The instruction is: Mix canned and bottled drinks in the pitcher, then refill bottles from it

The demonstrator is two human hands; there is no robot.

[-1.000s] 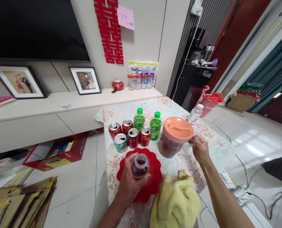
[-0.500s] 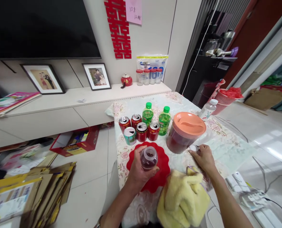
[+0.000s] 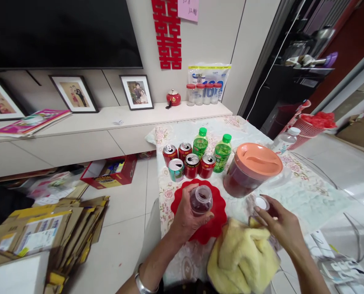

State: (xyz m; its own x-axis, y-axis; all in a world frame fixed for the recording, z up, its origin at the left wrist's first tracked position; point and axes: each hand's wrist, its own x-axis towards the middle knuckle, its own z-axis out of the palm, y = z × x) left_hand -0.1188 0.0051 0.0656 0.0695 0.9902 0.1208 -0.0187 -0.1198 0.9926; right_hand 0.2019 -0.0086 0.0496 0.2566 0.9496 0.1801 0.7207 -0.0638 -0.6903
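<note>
My left hand (image 3: 188,216) is wrapped round a small clear jar (image 3: 201,201) with dark red liquid in it, its mouth uncovered. Below the jar lies a red scalloped mat (image 3: 214,226). Between the thumb and fingers of my right hand (image 3: 280,222) is a white lid (image 3: 261,203), lifted above the tablecloth. Just behind that hand stands a pitcher (image 3: 240,179) of dark reddish liquid under an orange lid (image 3: 259,158). A crumpled yellow towel (image 3: 243,257) lies at the table's near edge, between my forearms.
Several opened drink cans (image 3: 191,166) and two green-capped bottles (image 3: 222,153) stand behind the mat. A clear bottle (image 3: 286,141) and a pink basket (image 3: 307,130) are at the right. Flattened cardboard (image 3: 68,228) lies on the floor at left; power strips (image 3: 335,269) at right.
My right hand has picked the white lid up off the tablecloth and brought it nearer. My left hand still holds the jar over the mat. The camera view has turned slightly left.
</note>
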